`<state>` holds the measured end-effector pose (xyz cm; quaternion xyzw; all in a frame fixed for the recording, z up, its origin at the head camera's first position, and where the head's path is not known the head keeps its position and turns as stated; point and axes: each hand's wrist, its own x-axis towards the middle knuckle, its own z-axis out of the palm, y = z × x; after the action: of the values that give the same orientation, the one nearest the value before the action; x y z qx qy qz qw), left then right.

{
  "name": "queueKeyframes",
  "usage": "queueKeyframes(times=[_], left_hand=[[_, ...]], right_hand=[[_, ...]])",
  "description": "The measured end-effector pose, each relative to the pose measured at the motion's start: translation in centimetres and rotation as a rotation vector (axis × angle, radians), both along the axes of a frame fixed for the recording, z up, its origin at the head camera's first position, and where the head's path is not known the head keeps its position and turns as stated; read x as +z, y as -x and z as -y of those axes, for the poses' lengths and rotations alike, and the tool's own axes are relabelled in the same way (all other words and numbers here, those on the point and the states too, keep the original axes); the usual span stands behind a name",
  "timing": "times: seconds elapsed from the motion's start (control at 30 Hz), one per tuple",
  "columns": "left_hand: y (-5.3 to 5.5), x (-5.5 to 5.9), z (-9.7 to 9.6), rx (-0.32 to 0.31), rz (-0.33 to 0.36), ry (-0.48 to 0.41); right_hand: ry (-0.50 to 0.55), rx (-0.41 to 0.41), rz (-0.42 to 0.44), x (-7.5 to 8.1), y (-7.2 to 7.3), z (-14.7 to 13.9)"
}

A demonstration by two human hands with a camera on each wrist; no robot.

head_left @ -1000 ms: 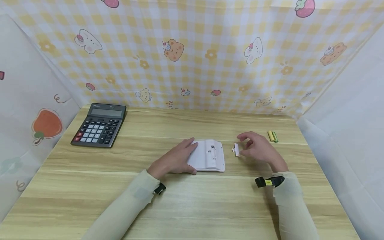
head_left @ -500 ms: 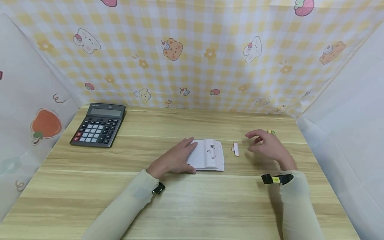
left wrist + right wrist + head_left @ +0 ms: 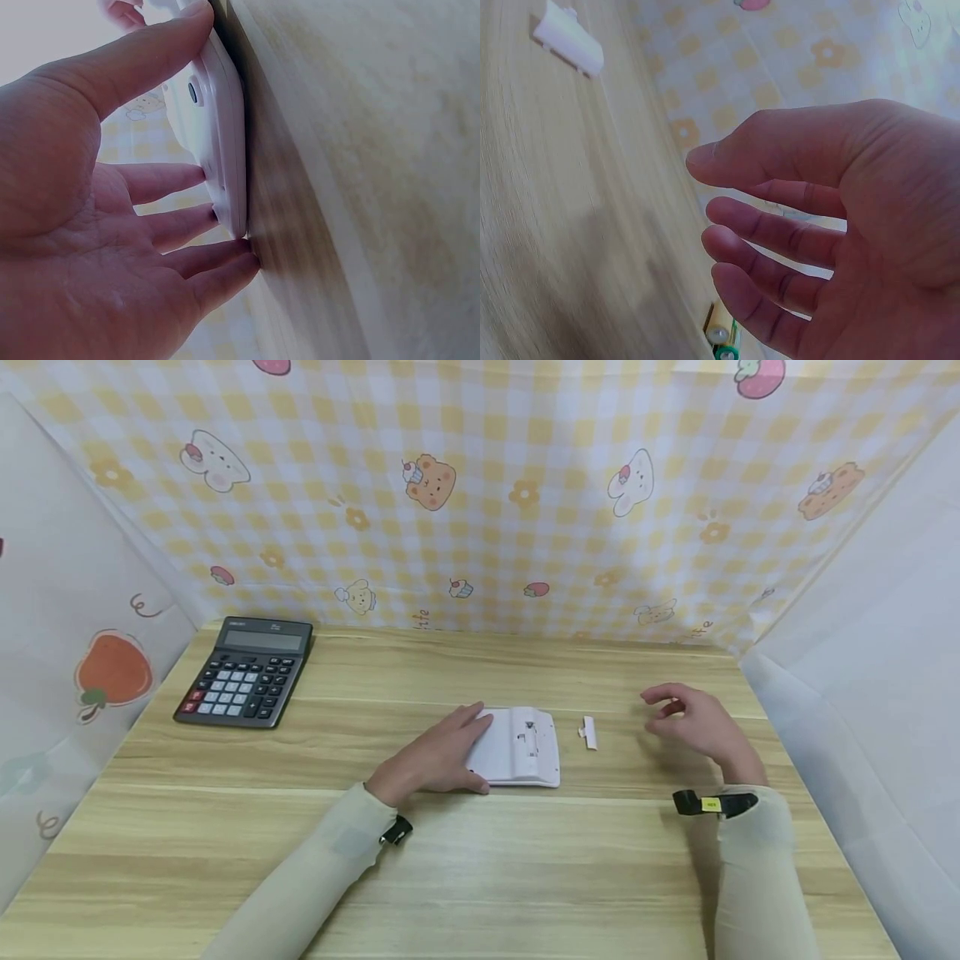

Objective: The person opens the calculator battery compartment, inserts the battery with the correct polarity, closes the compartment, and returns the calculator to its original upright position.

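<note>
Far left on the tabletop (image 3: 450, 877), I have a dark calculator (image 3: 243, 675) lying keys up, well apart from both hands. Next comes the left hand (image 3: 438, 753), which holds the left end of a white device (image 3: 497, 747) near the middle of the tabletop, thumb at the near edge and fingers toward the far one. The device lies underside up, its battery slot (image 3: 531, 740) uncovered toward the right end; I cannot make out the inside well. If that hold slackens, I judge a push at the slot could slide or turn the device.

Just beside its right edge lies the loose battery cover (image 3: 589, 732). It looks light, so a sleeve or finger brushing past could knock it away, and its small tab might catch or bend if forced. Farther right, the right hand (image 3: 701, 725) hovers, loosely curved with a gap between thumb and fingers, holding nothing. Beyond its fingertips, the right wrist view shows two batteries (image 3: 720, 334) side by side; as they are round, a clumsy touch could set them rolling.

Against the earlier frames, the left hand and device match, the cover lies where it was, and the right hand has moved rightward, hiding the batteries from my head view.
</note>
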<state>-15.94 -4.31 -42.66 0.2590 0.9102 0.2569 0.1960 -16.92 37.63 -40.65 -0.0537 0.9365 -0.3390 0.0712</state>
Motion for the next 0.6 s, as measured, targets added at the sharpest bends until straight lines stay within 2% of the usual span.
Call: queueKeyframes(times=[0.37, 0.6], left_hand=[[0.1, -0.2, 0.1, -0.003, -0.002, 0.002], [0.2, -0.2, 0.1, -0.002, -0.002, 0.005]], right_hand=[[0.0, -0.047, 0.034, -0.8, 0.2, -1.7], [0.001, -0.073, 0.001, -0.9, 0.1, -2.6]])
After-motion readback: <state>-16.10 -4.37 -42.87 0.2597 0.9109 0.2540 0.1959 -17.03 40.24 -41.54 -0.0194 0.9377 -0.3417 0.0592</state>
